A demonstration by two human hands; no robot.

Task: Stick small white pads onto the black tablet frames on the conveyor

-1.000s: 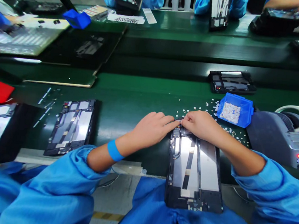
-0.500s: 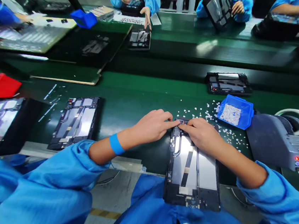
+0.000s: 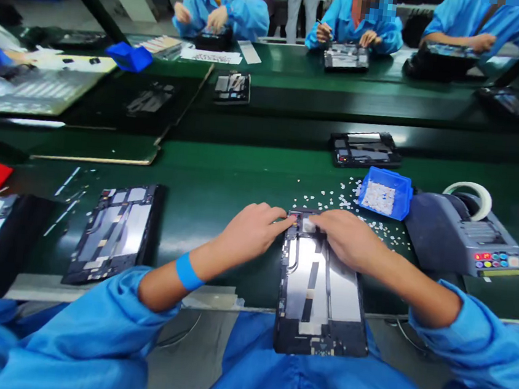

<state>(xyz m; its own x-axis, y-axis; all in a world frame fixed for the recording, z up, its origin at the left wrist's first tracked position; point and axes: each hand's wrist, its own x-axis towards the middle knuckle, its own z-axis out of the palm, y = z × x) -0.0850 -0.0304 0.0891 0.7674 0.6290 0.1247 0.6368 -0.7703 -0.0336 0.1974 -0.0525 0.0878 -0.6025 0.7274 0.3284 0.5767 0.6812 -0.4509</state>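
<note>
Reaching with both hands to the far end of an opened tablet-like device [image 3: 344, 290], overhanging the tabletop [image 3: 225, 172]: pointing the left hand's [image 3: 253, 228] index finger at its far left corner, curling the right hand [image 3: 350, 235] over its far right part, too obscured to tell whether pinching anything. Flanked, beyond the device's far right corner, by a blue bin [image 3: 402, 198] of white scraps [image 3: 377, 197]; farther right of the device, by a tape dispenser [image 3: 438, 232].

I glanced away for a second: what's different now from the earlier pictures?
The right hand has slid rightward, opening a gap from the left hand at the far end of the open tablet. Beyond, a second tablet was set down and let go; a third, upright before, now lies flatter. The blue tray and tape machine stayed put.
</note>
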